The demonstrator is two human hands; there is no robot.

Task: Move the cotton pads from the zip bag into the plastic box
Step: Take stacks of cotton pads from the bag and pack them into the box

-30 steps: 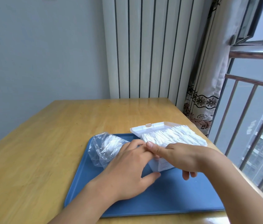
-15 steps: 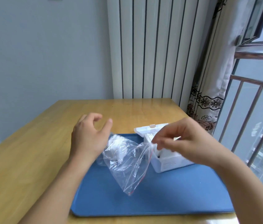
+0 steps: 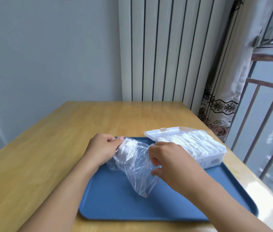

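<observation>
The left hand [image 3: 101, 150] pinches the upper end of a crinkled, clear zip bag [image 3: 133, 162], fingers curled round the film where a few soft white cotton pads [image 3: 128, 144] bunch inside. The right hand [image 3: 171, 162] grips the bag's other side, fingers curled into the plastic. The bag hangs slack between both hands over a smooth blue tray [image 3: 112, 203] with rounded corners, near the desk's [image 3: 48, 144] front edge. At the tray's far right corner sits a rectangular white plastic box [image 3: 211, 160], lid open, packed with ribbed rows of pads.
</observation>
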